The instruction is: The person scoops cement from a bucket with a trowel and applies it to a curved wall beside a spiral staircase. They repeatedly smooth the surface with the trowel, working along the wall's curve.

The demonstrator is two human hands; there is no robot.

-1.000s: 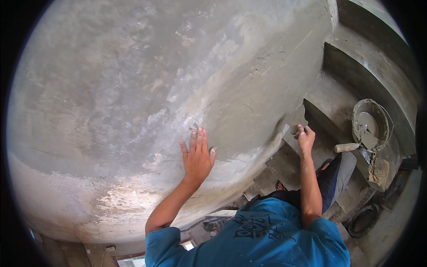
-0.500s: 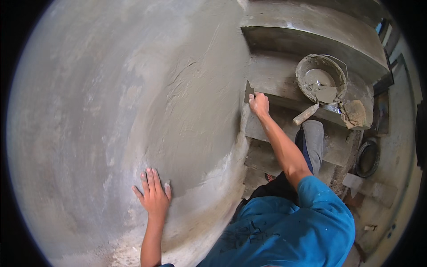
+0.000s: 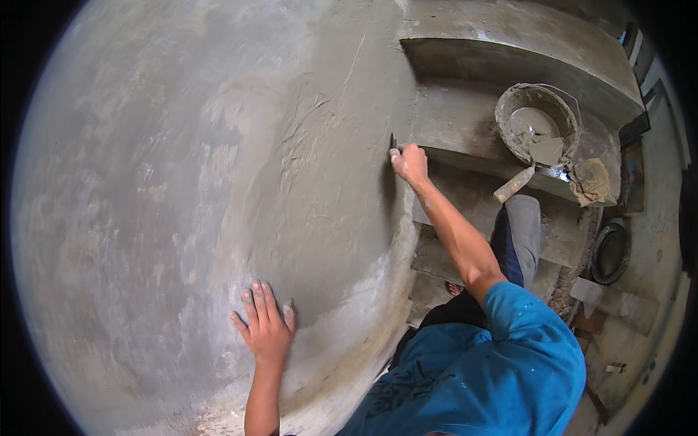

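My right hand (image 3: pixel 411 161) is closed around a putty knife (image 3: pixel 393 139). Its thin dark blade appears nearly edge-on against the wall, and its handle is hidden in my fist. Damp grey plaster (image 3: pixel 320 189) coats the wall (image 3: pixel 131 218) just left of that hand, with ridges and streaks in it. Lower down, my left hand (image 3: pixel 269 327) lies flat on the wall with fingers spread, near the lower edge of the wet patch. It holds nothing.
On a concrete step (image 3: pixel 454 112) at right stands a bucket (image 3: pixel 512 102) of wet mortar. A trowel (image 3: pixel 514 185) leans over its rim, handle outward. Beside it lies a crumpled brown piece (image 3: pixel 590 182). A black round rubber item (image 3: pixel 611 253) sits farther right.
My right hand has shifted slightly left onto the plaster, and the blade has turned from broadside to nearly edge-on. The view has shifted slightly; my left hand stays flat on the wall.
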